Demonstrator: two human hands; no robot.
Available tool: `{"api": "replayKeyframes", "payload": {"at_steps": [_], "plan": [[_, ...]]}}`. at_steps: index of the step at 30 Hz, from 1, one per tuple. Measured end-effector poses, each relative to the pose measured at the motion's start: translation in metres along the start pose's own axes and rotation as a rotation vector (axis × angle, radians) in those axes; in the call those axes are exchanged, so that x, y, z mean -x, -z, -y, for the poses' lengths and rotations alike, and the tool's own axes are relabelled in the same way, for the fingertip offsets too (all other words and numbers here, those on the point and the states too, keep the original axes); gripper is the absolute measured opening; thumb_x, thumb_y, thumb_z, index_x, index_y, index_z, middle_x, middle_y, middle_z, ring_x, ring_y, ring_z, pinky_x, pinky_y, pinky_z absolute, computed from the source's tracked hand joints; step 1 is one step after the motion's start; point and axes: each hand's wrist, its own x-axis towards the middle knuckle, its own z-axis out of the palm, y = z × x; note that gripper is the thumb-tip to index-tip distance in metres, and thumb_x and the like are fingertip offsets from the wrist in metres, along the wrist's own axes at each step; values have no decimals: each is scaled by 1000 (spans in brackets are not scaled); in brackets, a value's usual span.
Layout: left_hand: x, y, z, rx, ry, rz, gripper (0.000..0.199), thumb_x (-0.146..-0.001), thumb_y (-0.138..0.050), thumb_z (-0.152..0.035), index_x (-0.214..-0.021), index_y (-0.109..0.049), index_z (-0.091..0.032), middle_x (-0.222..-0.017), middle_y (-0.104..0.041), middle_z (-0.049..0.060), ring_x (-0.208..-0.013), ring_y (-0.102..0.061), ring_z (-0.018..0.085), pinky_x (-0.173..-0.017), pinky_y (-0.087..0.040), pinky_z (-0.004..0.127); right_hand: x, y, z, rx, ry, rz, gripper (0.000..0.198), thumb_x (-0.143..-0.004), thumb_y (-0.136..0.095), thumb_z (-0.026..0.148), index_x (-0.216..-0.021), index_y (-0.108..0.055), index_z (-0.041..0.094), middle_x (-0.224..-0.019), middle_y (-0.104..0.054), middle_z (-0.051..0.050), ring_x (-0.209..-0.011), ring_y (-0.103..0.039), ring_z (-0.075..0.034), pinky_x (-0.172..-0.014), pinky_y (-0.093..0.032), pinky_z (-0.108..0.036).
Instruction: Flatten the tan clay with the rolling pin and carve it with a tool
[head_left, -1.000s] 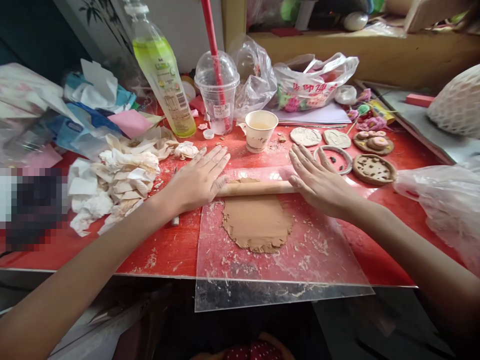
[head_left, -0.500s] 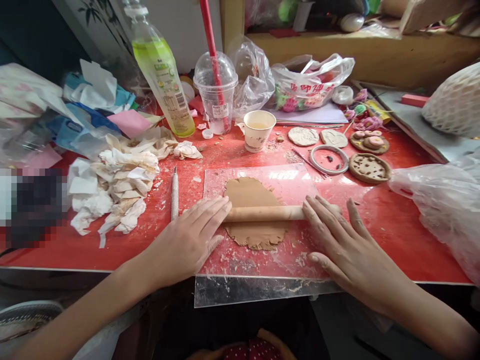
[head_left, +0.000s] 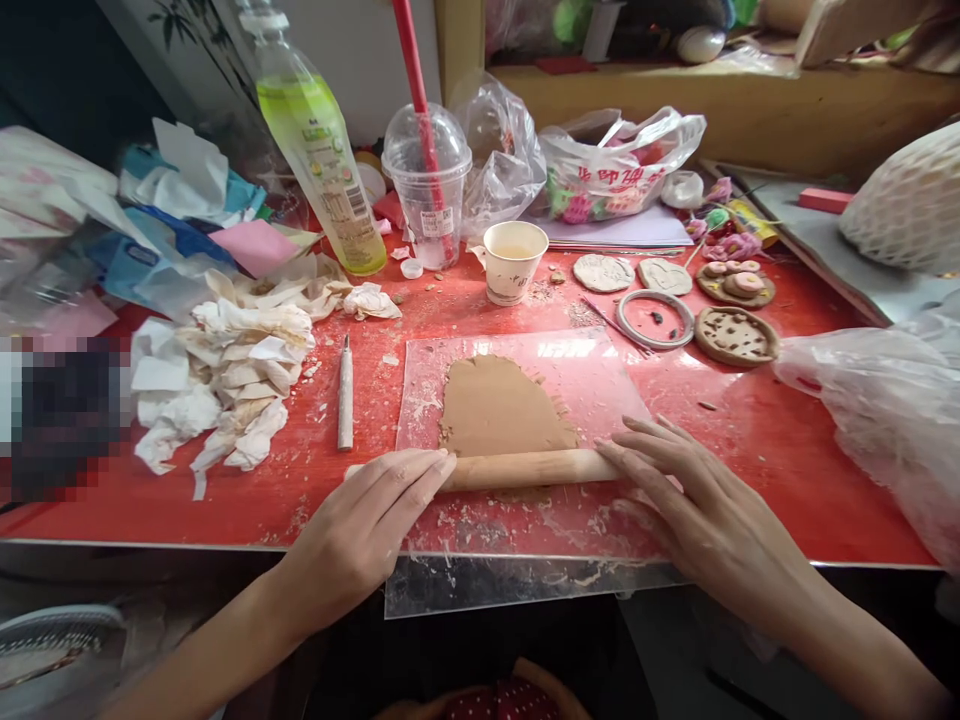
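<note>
A wooden rolling pin (head_left: 532, 469) lies crosswise over the near part of a flat brown sheet of clay (head_left: 502, 405) with ragged edges. My left hand (head_left: 373, 515) rests on the pin's left end, fingers stretched out flat on top. On the right end lies my right hand (head_left: 686, 490), its fingers extended and somewhat apart; its thumb is partly hidden. Neither hand wraps around the pin. Under the clay is a clear plastic sheet (head_left: 600, 375), crumb-strewn, overhanging the table's front edge. A grey pen-shaped tool (head_left: 345, 395) lies left of the sheet.
Crumpled tissues (head_left: 247, 370) lie at left. Behind the sheet stand a paper cup (head_left: 514, 265), a domed plastic cup (head_left: 427, 200) and a green drink bottle (head_left: 322, 160). A ring (head_left: 654, 318) and round clay pieces (head_left: 735, 336) sit back right, near a plastic bag (head_left: 862, 400).
Both hands have rolled the pin toward me, from the clay's middle to its near edge. More of the clay's far surface now shows.
</note>
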Motion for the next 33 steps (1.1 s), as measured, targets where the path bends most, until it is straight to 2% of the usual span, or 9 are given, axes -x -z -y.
{"api": "replayKeyframes", "payload": {"at_steps": [5, 12, 16, 19, 21, 24, 26, 33], "plan": [[7, 1, -7, 8, 13, -7, 53, -85, -39, 4, -136, -40, -8, -124, -58, 12, -120, -48, 21, -104, -40, 37, -6, 7, 10, 6, 17, 32, 62, -91, -46, 27, -145, -22, 10, -138, -47, -14, -134, -36, -23, -113, -28, -45], [12, -1, -11, 68, 13, -2, 56, -81, -35, 10, -134, -42, -8, -125, -58, 11, -122, -46, 20, -105, -38, 36, -17, 0, 15, 59, 57, 64, 69, -90, -47, 41, -143, -25, 2, -146, -37, -15, -139, -26, -25, -114, -26, -43], [10, 1, -17, 109, 23, 1, 48, -85, -38, 5, -130, -47, -8, -122, -59, 10, -119, -49, 19, -103, -40, 33, -19, -4, 17, 127, 20, 121, 68, -92, -39, 46, -143, -27, 2, -148, -31, -16, -140, -23, -25, -114, -25, -44], [-1, 6, -21, 114, 78, 38, 35, -89, -43, -7, -123, -52, -9, -123, -58, 12, -120, -49, 20, -102, -42, 35, -23, -5, 17, 157, 1, 157, 70, -93, -31, 50, -143, -25, 2, -150, -27, -15, -141, -20, -25, -115, -22, -46], [-14, 8, -24, 46, 99, 59, 33, -91, -44, -16, -122, -53, -6, -130, -53, 15, -127, -43, 24, -105, -39, 40, -28, -5, 15, 163, -14, 169, 73, -92, -28, 53, -144, -23, 2, -151, -25, -15, -142, -17, -25, -115, -21, -46], [-36, 5, -25, -95, 100, 63, 48, -94, -40, -32, -130, -45, -1, -142, -40, 20, -136, -29, 31, -110, -32, 47, -34, -6, 13, 158, -23, 183, 74, -92, -27, 54, -145, -19, 3, -152, -22, -15, -142, -13, -25, -115, -19, -48], [-47, -1, -24, -149, 78, 77, 58, -95, -34, -41, -136, -37, 0, -146, -32, 21, -139, -24, 31, -111, -30, 47, -37, -7, 11, 146, -20, 183, 74, -92, -26, 54, -146, -17, 4, -152, -20, -15, -143, -12, -24, -115, -16, -49], [-62, -20, -9, -179, 53, 193, 58, -97, -22, -40, -141, -30, -3, -150, -27, 15, -141, -20, 25, -114, -24, 42, -46, -12, 4, 118, -52, 178, 71, -93, -23, 52, -148, -13, 8, -153, -16, -14, -143, -10, -24, -115, -11, -52]]}}
